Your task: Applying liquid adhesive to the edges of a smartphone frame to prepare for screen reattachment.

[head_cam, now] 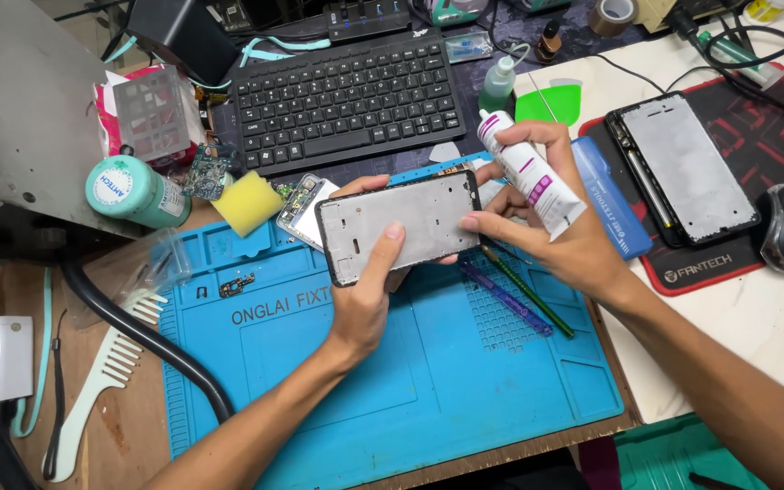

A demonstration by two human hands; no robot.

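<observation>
Left hand grip: clamped on phone frame, mid-frame above blue mat, thumb on its face. Right hand grip: wrapped round white glue tube, fingertip touching frame's right edge. Risk: a hard squeeze could smear glue over the frame; thumb-only hold may slip. Room: mat open below; tools just beside, keyboard crowding upper frame.
</observation>
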